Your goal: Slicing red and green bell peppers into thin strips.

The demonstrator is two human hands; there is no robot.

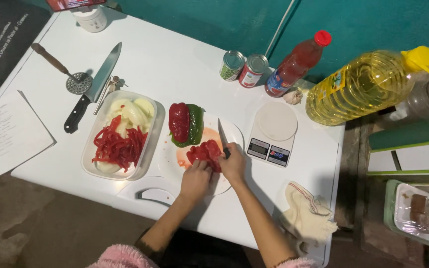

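White table (175,64) against a teal wall, dim floor below; on it a round white plate (232,130) w/ red juice smeared on it; my left hand (195,177) presses down on a red pepper piece (204,151) at the plate's near side, fingers curled over it; my right hand (233,161) is clenched round the handle of a small knife (222,135), blade pointing away from me, just right of the piece; a bigger red-and-green pepper (186,124) lies on the plate's far left, apart from my hands; left of the plate, touching it, a clear tub (147,154) w/ red pepper strips (117,146) and onion chunks (132,109); further left a big black-handled knife (93,89), a masher (65,72) and a notebook (8,131); right of the plate a small scale (272,134); behind it two tins (244,67), a red sauce bottle (298,63), garlic (292,97) and a yellow oil jug (368,84); a cloth (306,216) lies near my right forearm.
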